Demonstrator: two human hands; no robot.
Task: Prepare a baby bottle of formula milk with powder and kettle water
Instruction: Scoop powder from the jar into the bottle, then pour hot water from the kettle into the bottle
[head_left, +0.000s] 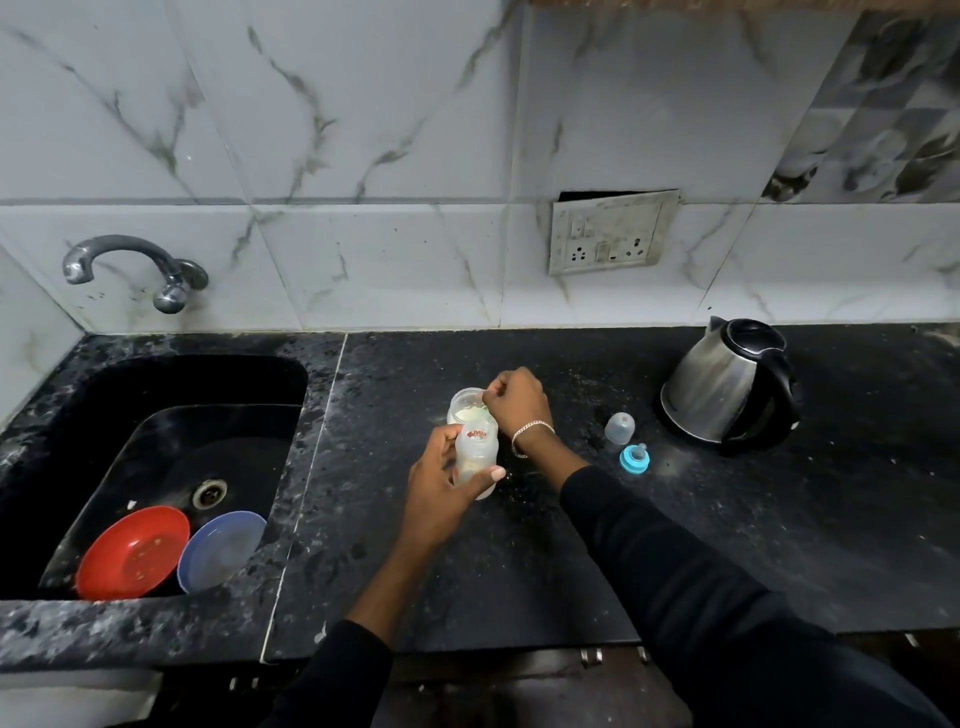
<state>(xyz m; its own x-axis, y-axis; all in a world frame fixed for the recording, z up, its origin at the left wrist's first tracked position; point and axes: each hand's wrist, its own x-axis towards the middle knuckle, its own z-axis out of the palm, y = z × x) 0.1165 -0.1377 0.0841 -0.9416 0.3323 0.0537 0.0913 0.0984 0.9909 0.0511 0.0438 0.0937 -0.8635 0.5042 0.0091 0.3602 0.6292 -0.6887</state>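
Left hand (440, 480) grips powder-dusted bottle (475, 460); right hand (519, 401) pinches scoop (486, 404) over open powder jar (464, 406).

The light is cool, diffuse and fairly dim. The pale wall tiles (363, 130) far beyond the fingers (493, 473) are the brightest area and carry no hard glare. The black table (571, 545) soaks up light; a dull grey sheen spreads across it just left of the fingers and again well to their right. The sink (171, 384), far left of the fingers, falls into near-black shadow. Soft highlights streak the steel kettle (722, 384) to the right. Shadows beneath the fingers are faint. Detail is sharpest around the fingers, though mildly soft. Grout lines and the table's near edge bow, and the corners stretch and smear.
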